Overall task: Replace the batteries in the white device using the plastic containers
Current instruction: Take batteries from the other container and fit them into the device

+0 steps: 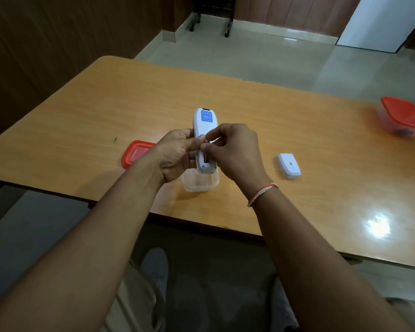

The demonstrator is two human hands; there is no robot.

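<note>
The white device (203,124), a remote with a blue label on its back, is held face down above the table. My left hand (175,156) grips its left side. My right hand (230,149) has its fingertips pinched at the open battery bay; whether they hold a battery is hidden. Right under the device stands an open clear plastic container (200,184). Its red lid (135,153) lies to the left. The white battery cover (288,165) lies on the table to the right. A second clear container with a red lid (404,118) sits at the far right edge.
The orange wooden table (106,111) has its near edge just below my wrists. A bright glare spot (377,225) shows on the right. Beyond the table are a tiled floor, chair legs on castors (227,27) and a white panel (379,20).
</note>
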